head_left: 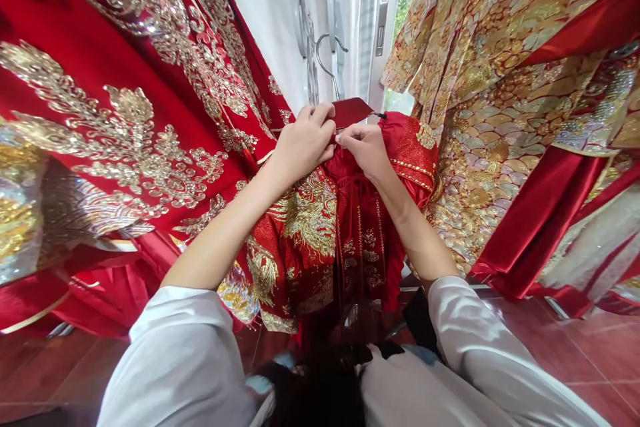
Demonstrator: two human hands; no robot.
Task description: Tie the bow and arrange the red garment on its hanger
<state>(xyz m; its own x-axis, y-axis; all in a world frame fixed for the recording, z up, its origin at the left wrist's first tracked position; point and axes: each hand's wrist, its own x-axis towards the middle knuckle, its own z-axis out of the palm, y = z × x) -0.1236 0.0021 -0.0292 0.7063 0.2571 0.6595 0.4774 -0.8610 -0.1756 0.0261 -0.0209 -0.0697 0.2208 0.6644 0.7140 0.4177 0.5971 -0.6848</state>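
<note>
White sleeves (pixel 180 353) nearest the lens, both forearms reaching up and away to a small red embroidered garment (pixel 320 233) hung on a red hanger (pixel 351 111) with a metal hook (pixel 327 60). Left hand (pixel 303 141) curled closed over the hanger's left shoulder, fingers folded down onto the neckline cloth and pinching it against the hanger. Right hand (pixel 367 147) just beside it, knuckles touching, fingertips drawn together on a small fold or fastening at the collar; exactly what sits between those fingertips hidden by the hand itself. Garment hanging straight down from the hanger's edge between the two forearms, right sleeve bunched at the hanger's right end.

Judged by look: satin ground soft and slippery, likely to slide off the hanger's shoulders if released unevenly; dense gold thread and beading adding weight and local stiffness, and prone to snagging on nails or the hook. Best held at the neckline and shoulder seams, close to the hanger, never by the beaded panels or thin ties down the front.

Large red robe with silver-gold embroidery (pixel 115 113) hanging at left, gold-patterned robe (pixel 500 80) at right, window frame (pixel 383 13) behind, reddish tiled floor (pixel 575 353) below.
</note>
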